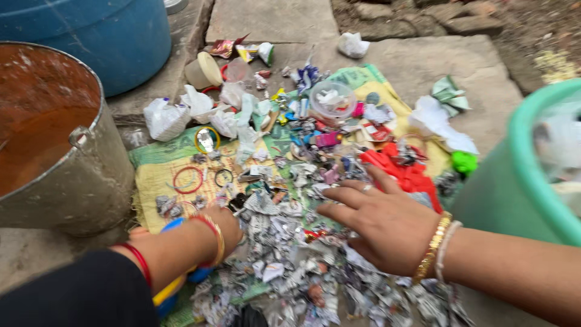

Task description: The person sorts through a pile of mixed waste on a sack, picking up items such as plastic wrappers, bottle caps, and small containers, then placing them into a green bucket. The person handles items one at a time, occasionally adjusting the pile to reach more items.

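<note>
Crumpled snack wrappers, red, yellow and silver, lie at the far edge of the heap beside a cream tub lid. A round clear plastic container sits among small blue and pink packets. White plastic bags lie bunched to the left. A printed yellow-and-green sack is spread flat beneath everything.

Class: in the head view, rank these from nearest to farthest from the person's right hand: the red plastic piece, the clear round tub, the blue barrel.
From the right hand:
1. Red plastic piece, just beyond the fingertips.
2. Clear round tub, farther up, mid-pile.
3. Blue barrel, far upper left corner.
</note>
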